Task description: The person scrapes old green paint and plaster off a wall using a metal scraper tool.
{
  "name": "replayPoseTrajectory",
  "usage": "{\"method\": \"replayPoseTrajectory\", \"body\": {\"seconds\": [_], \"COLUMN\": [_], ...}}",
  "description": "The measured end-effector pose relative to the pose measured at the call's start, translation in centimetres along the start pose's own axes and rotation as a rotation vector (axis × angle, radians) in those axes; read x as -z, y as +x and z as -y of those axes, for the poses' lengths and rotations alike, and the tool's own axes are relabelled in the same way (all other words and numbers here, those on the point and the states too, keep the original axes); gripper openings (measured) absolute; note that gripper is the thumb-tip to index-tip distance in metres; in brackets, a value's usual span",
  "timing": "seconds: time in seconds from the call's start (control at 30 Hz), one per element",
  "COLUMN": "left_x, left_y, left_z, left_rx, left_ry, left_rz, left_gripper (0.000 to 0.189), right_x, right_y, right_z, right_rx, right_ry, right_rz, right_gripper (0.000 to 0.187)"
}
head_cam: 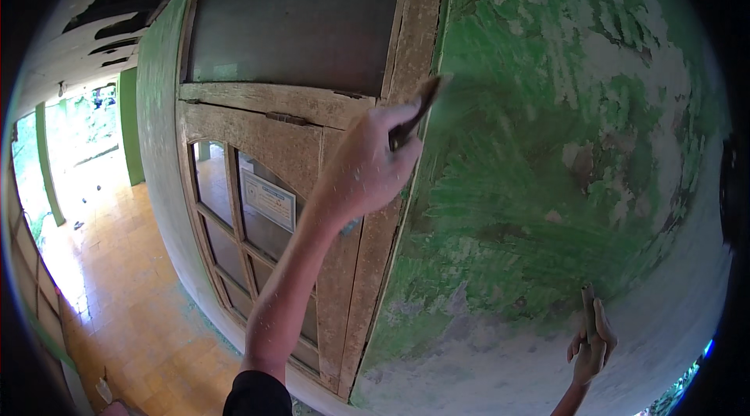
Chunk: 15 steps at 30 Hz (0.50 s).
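Observation:
My left hand (369, 164), raised at the centre, grips a scraper (417, 114) with a dark handle. Its blurred tip lies at the edge between the wooden door frame (410, 29) and the green painted wall (498, 181). The paint is worn in patches, with grey and pale areas showing. White flecks dot my left hand and forearm. Low at the right, my right hand (592, 343) holds an upright rod-shaped handle (588, 310) in front of the wall; the rest of that tool cannot be made out.
Left of the frame is a wooden door (263, 135) with glass panes and a paper notice (268, 199) bearing writing. A dark glass panel (293, 23) sits above it. Tiled floor (140, 299) runs back at the left, below a ceiling (82, 58) with dark holes.

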State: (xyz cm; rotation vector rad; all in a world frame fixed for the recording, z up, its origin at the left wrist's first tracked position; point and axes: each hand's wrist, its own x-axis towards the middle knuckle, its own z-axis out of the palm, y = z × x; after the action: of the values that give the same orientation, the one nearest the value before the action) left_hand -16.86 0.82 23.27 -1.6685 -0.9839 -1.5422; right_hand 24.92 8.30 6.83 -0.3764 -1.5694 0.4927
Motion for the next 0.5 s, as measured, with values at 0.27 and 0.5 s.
{"method": "replayPoseTrajectory", "body": {"seconds": [0.27,0.5], "left_x": [-1.1,0.8], "left_y": [-0.1,4.9], "left_z": [1.4,-0.9], "left_rx": [-0.076,0.299], "left_ry": [0.033,-0.090], "left_rz": [-0.057,0.327], "left_gripper": [0.040,0.027], "right_x": [0.4,0.4], "right_y": [-0.2,-0.4], "right_z": [-0.2,-0.2], "right_rx": [0.032,-0.027], "right_ry": [0.079,0.031], "right_rz": [0.088,0.033], "right_gripper": [0.045,0.043]}}
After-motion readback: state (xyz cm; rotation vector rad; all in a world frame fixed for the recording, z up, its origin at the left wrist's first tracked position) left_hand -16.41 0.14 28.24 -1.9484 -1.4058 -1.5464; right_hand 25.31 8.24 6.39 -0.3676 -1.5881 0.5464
